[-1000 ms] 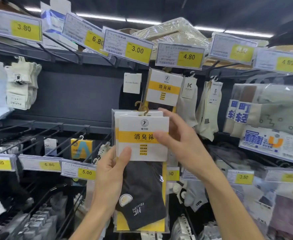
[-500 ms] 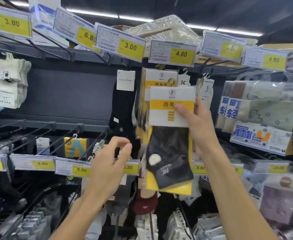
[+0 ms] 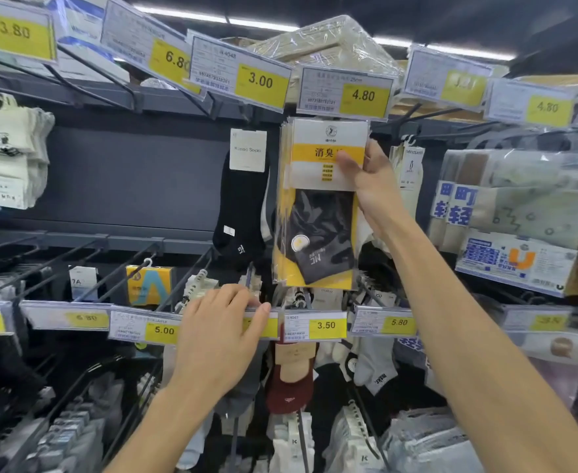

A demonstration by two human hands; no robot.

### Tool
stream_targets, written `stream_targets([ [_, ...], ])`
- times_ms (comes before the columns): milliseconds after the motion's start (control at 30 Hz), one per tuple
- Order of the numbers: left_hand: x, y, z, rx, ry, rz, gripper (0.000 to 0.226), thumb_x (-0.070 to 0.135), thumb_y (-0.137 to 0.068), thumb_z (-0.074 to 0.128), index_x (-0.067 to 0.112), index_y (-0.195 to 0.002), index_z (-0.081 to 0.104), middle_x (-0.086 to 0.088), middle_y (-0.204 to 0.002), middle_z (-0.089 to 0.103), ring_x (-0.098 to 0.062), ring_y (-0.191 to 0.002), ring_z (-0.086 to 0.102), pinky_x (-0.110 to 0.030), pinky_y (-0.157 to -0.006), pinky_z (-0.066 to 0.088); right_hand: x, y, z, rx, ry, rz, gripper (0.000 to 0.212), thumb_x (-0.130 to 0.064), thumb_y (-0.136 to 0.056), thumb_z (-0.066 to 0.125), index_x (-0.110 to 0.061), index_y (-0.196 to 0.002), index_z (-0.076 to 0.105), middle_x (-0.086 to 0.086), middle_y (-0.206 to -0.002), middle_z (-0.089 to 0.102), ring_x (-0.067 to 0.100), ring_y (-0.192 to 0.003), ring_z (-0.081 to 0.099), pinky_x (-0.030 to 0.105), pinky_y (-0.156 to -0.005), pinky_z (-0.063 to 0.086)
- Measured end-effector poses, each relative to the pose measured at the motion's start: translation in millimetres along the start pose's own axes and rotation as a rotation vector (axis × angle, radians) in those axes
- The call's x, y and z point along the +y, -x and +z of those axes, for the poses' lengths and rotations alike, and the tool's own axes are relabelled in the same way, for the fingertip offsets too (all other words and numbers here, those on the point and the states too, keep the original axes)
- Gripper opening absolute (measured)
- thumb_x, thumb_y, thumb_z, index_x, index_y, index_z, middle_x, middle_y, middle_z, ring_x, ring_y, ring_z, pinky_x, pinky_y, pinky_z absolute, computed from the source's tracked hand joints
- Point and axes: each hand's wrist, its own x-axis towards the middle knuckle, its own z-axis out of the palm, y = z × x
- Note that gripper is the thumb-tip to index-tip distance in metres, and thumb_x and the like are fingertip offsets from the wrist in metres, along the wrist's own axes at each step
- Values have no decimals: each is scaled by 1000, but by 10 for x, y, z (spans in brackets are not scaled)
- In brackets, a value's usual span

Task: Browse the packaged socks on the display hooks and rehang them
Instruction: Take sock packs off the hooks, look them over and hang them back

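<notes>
Two tiers of hooks (image 3: 116,274) run across the dark display rack (image 3: 127,172), each tier fronted by yellow price tags, with clear bags of pale socks (image 3: 519,199) hanging at the far right. Near the middle, right under the 4.80 tag (image 3: 345,93), the sock pack (image 3: 318,233) is held upright in front of a stack of matching packs (image 3: 281,186), with a black sock (image 3: 239,213) just beside it on the left. The right hand (image 3: 372,186) has it by the white-and-yellow card header, the grip pinching: thumb across the front, fingers behind the right edge. The left hand (image 3: 219,336) is lower, at the second tier, its grip loose and holding nothing, fingertips touching the top edge of a price strip (image 3: 271,327) beside the 3.50 tag (image 3: 325,326). The step in hand looks like rehanging. The header is up against the stack, but the hook's tip and the pack's hanging hole are hidden behind the tag, so I cannot tell whether it is threaded. The next move likely calls for sliding the header back along the hook until it sits flush with the stack, then easing the pinch off.
</notes>
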Motion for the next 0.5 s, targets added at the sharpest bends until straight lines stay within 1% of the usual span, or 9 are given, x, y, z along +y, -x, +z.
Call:
stream_targets([
  [67,10,2,3,13,2,-2,55,59,-93,18,30,-95,65,16,-103,61,-9,-95,57,-33,-87,42,70,-18,9,-45,33,7,18,-18,-97,59,-24,-114,55,-8,-111,70,6,-101,70,25,-84,56],
  [167,-7,4,5,19,7,4,53,57,-93,22,29,-93,67,15,-102,62,-10,-95,58,-33,-86,41,110,-20,20,-33,42,34,25,-17,-97,60,-17,-120,53,-2,-116,69,7,-102,70,26,-87,57],
  [233,-12,1,-5,7,28,14,50,56,-93,25,28,-97,67,14,-103,64,-11,-97,59,-34,-86,41,93,13,31,-5,79,68,29,-17,-96,63,-15,-122,52,-6,-113,69,4,-101,69,27,-90,56],
  [300,-19,16,-26,5,73,29,46,54,-93,29,28,-107,65,13,-107,65,-13,-102,60,-34,-91,40,64,140,65,46,220,95,37,-19,-93,65,-16,-127,49,-10,-111,66,4,-101,66,33,-97,53],
  [333,-26,23,-37,13,103,40,44,52,-93,34,27,-111,64,11,-111,66,-15,-106,59,-35,-95,38,52,262,84,108,325,85,42,-21,-92,66,-17,-129,47,-12,-110,64,3,-102,63,34,-98,51],
  [367,-36,29,-47,32,130,59,40,48,-93,39,25,-115,64,8,-115,67,-17,-111,59,-37,-102,35,34,425,103,196,422,37,43,-22,-92,65,-18,-131,46,-11,-112,61,4,-105,60,33,-99,50],
  [433,-44,69,-56,127,165,155,33,37,-93,49,18,-115,65,1,-121,66,-21,-119,57,-43,-115,28,-8,858,158,363,535,-136,39,-18,-93,61,-11,-129,50,-2,-120,58,9,-114,56,33,-101,48],
  [467,-27,126,-49,192,209,235,29,30,-94,52,14,-113,66,-2,-122,66,-23,-121,57,-45,-118,25,-19,1115,191,390,549,-214,34,-14,-93,60,-7,-126,54,3,-121,58,12,-115,56,34,-100,48],
  [500,17,202,-28,242,293,322,24,24,-95,54,11,-111,67,-4,-120,67,-23,-121,58,-45,-119,26,-17,1389,225,369,555,-266,28,-10,-93,58,-4,-121,57,5,-117,59,13,-112,58,35,-97,50],
])
